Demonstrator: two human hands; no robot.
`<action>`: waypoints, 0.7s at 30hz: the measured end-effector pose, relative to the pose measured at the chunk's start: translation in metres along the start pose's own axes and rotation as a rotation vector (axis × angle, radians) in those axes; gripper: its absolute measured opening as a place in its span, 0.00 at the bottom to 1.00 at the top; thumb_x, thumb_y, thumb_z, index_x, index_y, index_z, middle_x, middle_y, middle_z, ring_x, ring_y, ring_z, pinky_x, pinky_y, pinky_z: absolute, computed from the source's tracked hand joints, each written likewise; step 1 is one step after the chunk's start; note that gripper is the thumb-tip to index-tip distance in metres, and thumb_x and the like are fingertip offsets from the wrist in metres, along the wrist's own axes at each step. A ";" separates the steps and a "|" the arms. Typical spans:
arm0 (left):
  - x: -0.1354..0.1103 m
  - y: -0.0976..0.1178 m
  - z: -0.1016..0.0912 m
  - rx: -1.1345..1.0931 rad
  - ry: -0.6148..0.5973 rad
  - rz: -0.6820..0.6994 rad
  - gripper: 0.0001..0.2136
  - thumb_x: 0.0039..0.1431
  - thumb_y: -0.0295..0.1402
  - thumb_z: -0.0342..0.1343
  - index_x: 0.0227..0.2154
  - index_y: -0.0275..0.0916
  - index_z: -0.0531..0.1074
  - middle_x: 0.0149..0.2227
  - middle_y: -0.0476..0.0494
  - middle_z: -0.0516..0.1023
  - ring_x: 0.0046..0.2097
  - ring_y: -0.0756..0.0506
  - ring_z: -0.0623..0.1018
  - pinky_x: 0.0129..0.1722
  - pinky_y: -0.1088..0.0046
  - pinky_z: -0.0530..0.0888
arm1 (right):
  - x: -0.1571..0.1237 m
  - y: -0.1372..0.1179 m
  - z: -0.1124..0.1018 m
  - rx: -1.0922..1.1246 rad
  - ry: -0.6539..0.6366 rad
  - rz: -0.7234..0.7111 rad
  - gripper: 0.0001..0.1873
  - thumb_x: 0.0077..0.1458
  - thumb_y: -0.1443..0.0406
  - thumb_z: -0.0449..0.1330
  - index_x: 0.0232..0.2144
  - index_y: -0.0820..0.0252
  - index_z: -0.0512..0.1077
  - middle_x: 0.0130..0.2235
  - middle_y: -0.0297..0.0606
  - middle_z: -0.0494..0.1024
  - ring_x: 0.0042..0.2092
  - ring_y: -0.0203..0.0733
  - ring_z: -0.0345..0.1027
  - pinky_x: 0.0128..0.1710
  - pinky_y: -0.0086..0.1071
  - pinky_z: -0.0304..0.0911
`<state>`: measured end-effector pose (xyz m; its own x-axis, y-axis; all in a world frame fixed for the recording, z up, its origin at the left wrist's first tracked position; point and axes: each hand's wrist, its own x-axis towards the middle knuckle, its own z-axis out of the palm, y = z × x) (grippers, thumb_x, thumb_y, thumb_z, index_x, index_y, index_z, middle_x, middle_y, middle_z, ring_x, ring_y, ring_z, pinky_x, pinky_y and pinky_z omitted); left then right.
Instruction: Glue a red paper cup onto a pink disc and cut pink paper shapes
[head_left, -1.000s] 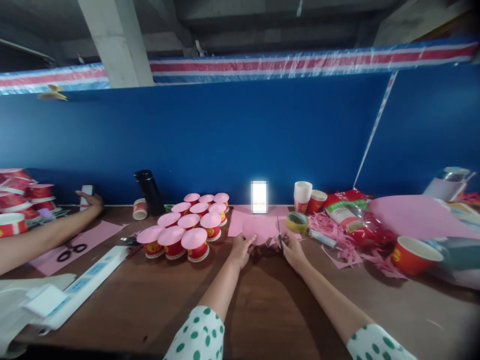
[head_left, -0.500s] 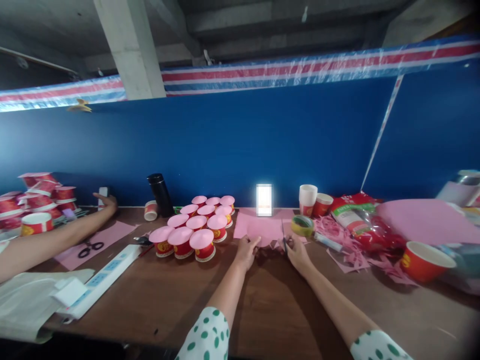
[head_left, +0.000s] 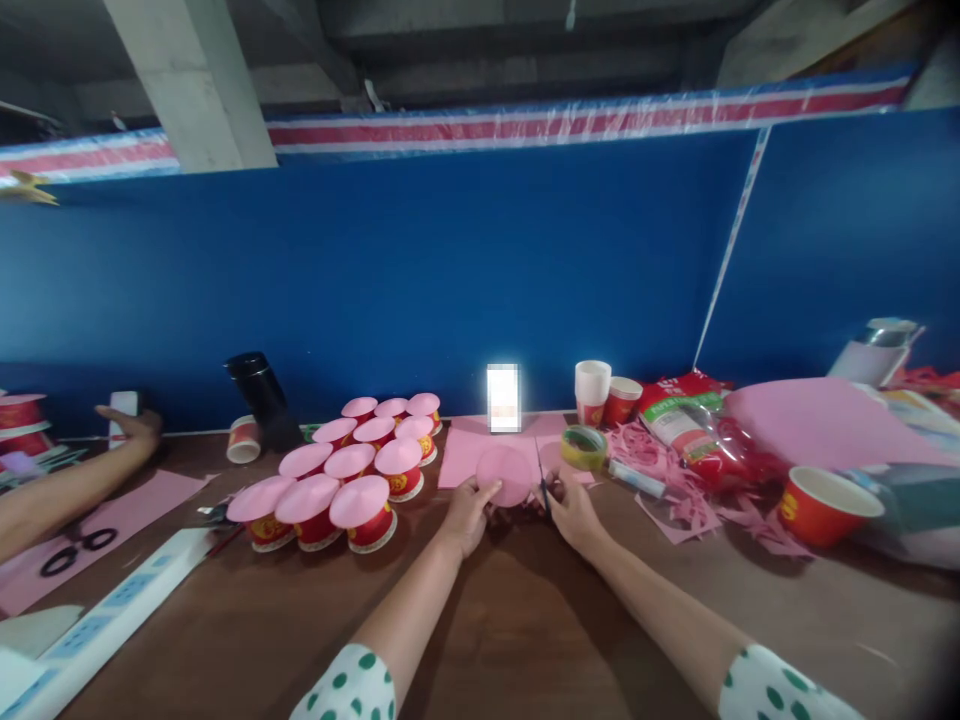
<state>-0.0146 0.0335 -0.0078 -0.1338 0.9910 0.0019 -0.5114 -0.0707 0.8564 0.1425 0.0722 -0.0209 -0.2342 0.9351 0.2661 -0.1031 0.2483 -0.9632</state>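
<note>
Between thumb and fingers, my left hand pinches the left edge of a pink paper disc. My right hand is closed around a pair of scissors, whose dark blades point up and away, just right of the disc. I cannot tell whether the blades touch it. Behind the disc lie pink paper sheets on the brown table. A roll of tape rests just beyond my right hand. To my left, red paper cups stand upside down in rows, each topped with a pink disc.
At far left, another person's hand holds a phone, above black-handled scissors and a white power strip. A black flask stands at the back. Rightward are paper scraps, a red plastic bag and a red cup.
The view has turned and things shift leftward. The paper in my left hand now shows as a round disc, where before its outline was irregular. The scissors stay in my right hand.
</note>
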 end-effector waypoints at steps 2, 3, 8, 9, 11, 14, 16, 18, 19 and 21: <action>0.002 0.002 0.000 0.003 -0.025 -0.026 0.13 0.39 0.33 0.64 0.28 0.32 0.72 0.27 0.42 0.78 0.30 0.49 0.76 0.31 0.75 0.69 | 0.001 0.002 0.001 -0.019 0.019 0.006 0.19 0.42 0.55 0.63 0.24 0.57 0.57 0.16 0.26 0.66 0.18 0.33 0.61 0.18 0.25 0.55; 0.003 0.002 -0.001 0.002 -0.028 -0.037 0.13 0.39 0.33 0.64 0.29 0.32 0.72 0.27 0.42 0.78 0.29 0.49 0.76 0.31 0.75 0.69 | 0.002 0.002 0.001 -0.021 0.029 0.015 0.19 0.42 0.55 0.63 0.24 0.57 0.57 0.16 0.26 0.66 0.18 0.33 0.61 0.18 0.25 0.55; 0.004 0.000 -0.001 -0.064 0.061 -0.011 0.12 0.39 0.33 0.64 0.28 0.33 0.72 0.28 0.44 0.78 0.29 0.49 0.75 0.32 0.75 0.70 | 0.002 -0.005 0.003 0.079 0.042 0.097 0.20 0.41 0.56 0.63 0.24 0.57 0.55 0.17 0.26 0.66 0.18 0.32 0.60 0.16 0.24 0.52; 0.003 -0.001 -0.001 -0.067 0.082 -0.013 0.12 0.39 0.33 0.64 0.28 0.33 0.72 0.27 0.44 0.77 0.29 0.50 0.75 0.31 0.76 0.69 | 0.002 -0.007 0.003 0.102 0.046 0.109 0.20 0.41 0.56 0.64 0.24 0.57 0.55 0.17 0.26 0.67 0.18 0.32 0.60 0.15 0.23 0.51; 0.001 -0.002 -0.002 -0.056 0.099 -0.028 0.11 0.40 0.33 0.64 0.27 0.33 0.72 0.26 0.45 0.77 0.27 0.51 0.75 0.28 0.77 0.68 | 0.002 -0.008 0.003 0.129 0.055 0.126 0.20 0.41 0.57 0.64 0.24 0.57 0.55 0.18 0.26 0.67 0.18 0.31 0.60 0.16 0.23 0.51; -0.001 0.000 -0.003 -0.054 0.073 -0.047 0.12 0.41 0.33 0.63 0.30 0.34 0.72 0.28 0.44 0.77 0.30 0.50 0.75 0.30 0.76 0.69 | 0.001 -0.008 0.001 0.130 0.019 0.124 0.19 0.41 0.59 0.65 0.25 0.57 0.56 0.18 0.25 0.67 0.20 0.31 0.60 0.18 0.23 0.53; -0.002 0.002 -0.003 -0.056 0.061 -0.062 0.12 0.41 0.32 0.63 0.31 0.34 0.72 0.30 0.43 0.78 0.33 0.48 0.76 0.33 0.75 0.69 | 0.000 -0.007 -0.001 0.115 -0.036 0.105 0.18 0.42 0.60 0.64 0.25 0.57 0.56 0.19 0.25 0.66 0.21 0.31 0.61 0.21 0.24 0.55; -0.002 0.003 -0.004 -0.056 0.057 -0.066 0.12 0.42 0.31 0.63 0.32 0.35 0.72 0.31 0.43 0.78 0.34 0.48 0.76 0.34 0.75 0.69 | -0.001 -0.007 -0.002 0.097 -0.080 0.092 0.17 0.44 0.60 0.63 0.25 0.57 0.56 0.20 0.26 0.67 0.23 0.31 0.61 0.23 0.24 0.56; -0.001 0.003 -0.004 -0.060 0.058 -0.063 0.11 0.42 0.31 0.62 0.31 0.35 0.72 0.31 0.44 0.78 0.34 0.49 0.76 0.35 0.75 0.69 | -0.002 -0.007 -0.003 0.088 -0.093 0.092 0.17 0.45 0.60 0.63 0.25 0.57 0.56 0.21 0.27 0.68 0.23 0.31 0.61 0.23 0.25 0.56; 0.000 0.003 -0.004 -0.062 0.073 -0.063 0.10 0.43 0.32 0.62 0.31 0.35 0.72 0.30 0.45 0.77 0.32 0.50 0.75 0.34 0.76 0.69 | -0.003 -0.008 -0.003 0.070 -0.110 0.098 0.15 0.47 0.60 0.61 0.26 0.57 0.56 0.22 0.28 0.68 0.23 0.31 0.61 0.24 0.25 0.57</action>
<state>-0.0198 0.0324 -0.0075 -0.1602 0.9829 -0.0909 -0.5724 -0.0175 0.8198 0.1473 0.0687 -0.0139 -0.3502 0.9197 0.1777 -0.1412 0.1357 -0.9806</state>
